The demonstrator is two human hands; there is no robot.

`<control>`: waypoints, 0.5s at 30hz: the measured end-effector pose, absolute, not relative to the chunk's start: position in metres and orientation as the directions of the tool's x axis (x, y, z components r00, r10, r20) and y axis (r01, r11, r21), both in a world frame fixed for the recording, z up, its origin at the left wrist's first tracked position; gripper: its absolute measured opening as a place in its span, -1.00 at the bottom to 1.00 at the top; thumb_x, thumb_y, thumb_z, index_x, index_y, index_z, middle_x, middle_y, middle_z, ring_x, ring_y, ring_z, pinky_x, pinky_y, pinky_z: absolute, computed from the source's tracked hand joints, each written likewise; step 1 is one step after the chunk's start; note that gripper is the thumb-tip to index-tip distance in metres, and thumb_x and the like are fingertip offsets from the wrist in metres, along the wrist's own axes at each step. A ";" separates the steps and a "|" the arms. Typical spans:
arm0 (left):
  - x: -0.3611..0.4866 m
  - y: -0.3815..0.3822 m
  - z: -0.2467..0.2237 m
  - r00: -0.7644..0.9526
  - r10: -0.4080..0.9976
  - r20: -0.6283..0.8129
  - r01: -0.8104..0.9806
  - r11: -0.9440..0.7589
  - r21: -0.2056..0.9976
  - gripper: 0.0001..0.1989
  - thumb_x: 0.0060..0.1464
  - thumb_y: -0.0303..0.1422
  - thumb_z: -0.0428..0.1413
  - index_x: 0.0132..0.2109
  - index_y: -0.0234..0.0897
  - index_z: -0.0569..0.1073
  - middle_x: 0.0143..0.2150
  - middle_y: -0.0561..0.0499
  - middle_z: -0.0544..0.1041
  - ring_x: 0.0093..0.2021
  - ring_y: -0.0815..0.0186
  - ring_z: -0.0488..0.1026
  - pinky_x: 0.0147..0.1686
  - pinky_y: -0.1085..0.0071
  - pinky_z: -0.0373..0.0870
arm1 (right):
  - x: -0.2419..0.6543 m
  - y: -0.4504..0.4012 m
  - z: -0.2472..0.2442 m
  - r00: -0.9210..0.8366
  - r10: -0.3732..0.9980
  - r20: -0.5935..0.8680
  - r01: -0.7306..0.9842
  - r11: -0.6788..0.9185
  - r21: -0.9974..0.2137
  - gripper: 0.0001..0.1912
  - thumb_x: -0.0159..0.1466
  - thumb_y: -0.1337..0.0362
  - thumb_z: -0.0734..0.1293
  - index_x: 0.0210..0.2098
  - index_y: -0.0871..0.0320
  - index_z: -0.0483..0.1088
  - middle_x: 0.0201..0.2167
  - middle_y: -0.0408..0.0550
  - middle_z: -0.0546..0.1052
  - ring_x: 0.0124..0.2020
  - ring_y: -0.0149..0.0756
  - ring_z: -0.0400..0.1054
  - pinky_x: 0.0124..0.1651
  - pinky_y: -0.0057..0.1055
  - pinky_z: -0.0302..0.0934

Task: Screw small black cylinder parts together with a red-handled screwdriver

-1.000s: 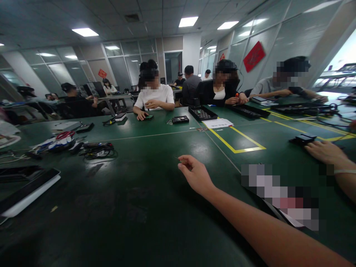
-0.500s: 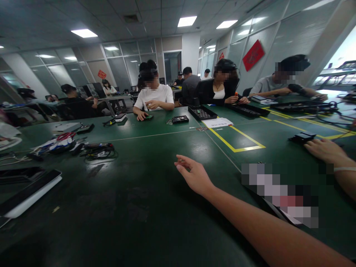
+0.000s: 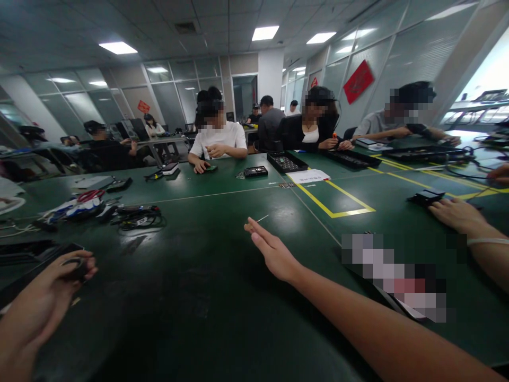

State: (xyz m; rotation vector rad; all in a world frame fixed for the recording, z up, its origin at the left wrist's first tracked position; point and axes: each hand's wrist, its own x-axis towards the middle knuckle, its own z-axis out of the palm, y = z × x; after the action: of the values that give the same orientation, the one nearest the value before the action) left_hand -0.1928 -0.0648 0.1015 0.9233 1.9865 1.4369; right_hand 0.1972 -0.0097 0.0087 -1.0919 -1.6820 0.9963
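My left hand point(image 3: 43, 300) is at the lower left, its fingers curled around a small dark rounded object point(image 3: 75, 269) whose kind I cannot make out. It is in front of the dark casing with a white edge point(image 3: 43, 252). Over the middle of the table, my right hand point(image 3: 272, 248) has its fingers pinched together. A thin pale rod point(image 3: 263, 218) sticks out past the fingertips; the rest of it is hidden by the fingers.
Cables point(image 3: 139, 218) and red-handled tools point(image 3: 90, 195) lie at the left of the green table point(image 3: 191, 329). A pixelated item point(image 3: 397, 278) lies right of my forearm. A neighbour's hand point(image 3: 453, 212) touches a black device point(image 3: 426, 197). People sit across the table beside black trays point(image 3: 288, 162).
My left hand has come into view at the lower left with the dark rounded object. A thin pale rod now shows at my right fingertips; that hand has barely moved.
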 end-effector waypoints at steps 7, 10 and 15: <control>-0.121 -0.006 0.091 -0.300 0.953 0.041 0.090 -0.015 0.996 -0.71 -0.25 -0.52 0.06 -0.25 -0.29 0.40 -0.37 0.12 0.43 -0.34 0.39 0.34 -0.34 0.53 0.25 | 0.197 -0.005 0.001 -0.274 0.933 0.232 0.172 0.285 -0.943 -0.44 0.48 0.00 0.04 0.42 -0.03 0.04 0.34 -0.08 0.30 0.38 -0.28 0.10 0.44 -0.07 -0.14; -0.081 0.017 0.075 -0.225 0.973 0.056 0.099 -0.034 0.995 -0.66 -0.22 -0.46 0.11 -0.17 -0.28 0.39 -0.32 0.07 0.43 -0.36 0.36 0.35 -0.37 0.48 0.23 | 0.196 -0.005 0.006 -0.228 0.935 0.271 0.219 0.320 -0.922 -0.47 0.49 0.06 0.03 0.38 0.03 0.13 0.24 -0.04 0.44 0.34 -0.27 0.19 0.43 -0.08 -0.09; -0.024 0.039 0.029 -0.154 0.970 0.189 0.246 -0.147 0.958 -0.68 -0.03 -0.39 0.16 -0.07 -0.28 0.44 -0.14 -0.04 0.52 -0.13 0.24 0.45 -0.05 0.31 0.32 | 0.195 -0.009 0.015 -0.189 0.929 0.318 0.350 0.367 -0.862 -0.59 0.45 0.20 0.13 0.24 0.06 0.34 0.06 -0.01 0.59 0.15 -0.22 0.43 0.27 -0.11 0.20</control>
State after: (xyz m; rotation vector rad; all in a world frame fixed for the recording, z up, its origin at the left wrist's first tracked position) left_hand -0.0240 0.0392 0.0291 1.4258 1.4337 1.3513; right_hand 0.1953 -0.0087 0.0148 -1.1362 -1.7326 0.8118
